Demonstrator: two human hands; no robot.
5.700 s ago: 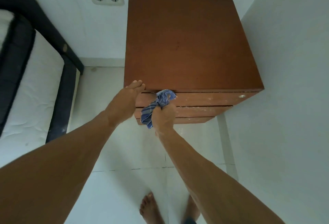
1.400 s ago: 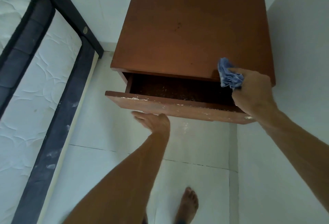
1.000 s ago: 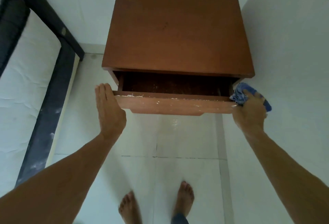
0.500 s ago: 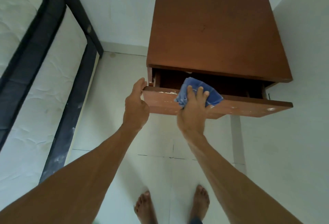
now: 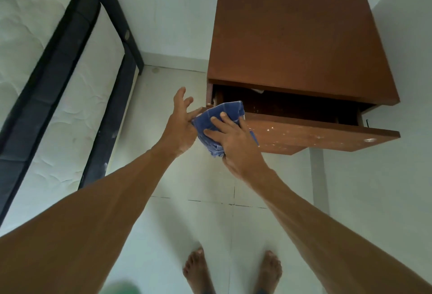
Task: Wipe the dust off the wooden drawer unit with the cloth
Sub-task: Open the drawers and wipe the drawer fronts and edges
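Item: blue checked cloth (image 5: pixel 218 119), pressed flat by our right hand (image 5: pixel 236 144) on the reddish-brown wooden drawer unit's (image 5: pixel 301 36) open drawer front (image 5: pixel 315 136). Left hand (image 5: pixel 181 122) open, empty. Risk: drawer sliding shut on fingers.

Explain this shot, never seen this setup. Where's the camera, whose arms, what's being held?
No machine here: a person wears one wide-angle camera on the head, looking down, so you see their own arms and bare feet. The wooden drawer unit stands in a corner, its top drawer pulled open, the front speckled white. The right hand presses a blue cloth on the drawer's left corner. The left hand is open beside it, fingers spread, touching the cloth's edge. A mattress lies at left.
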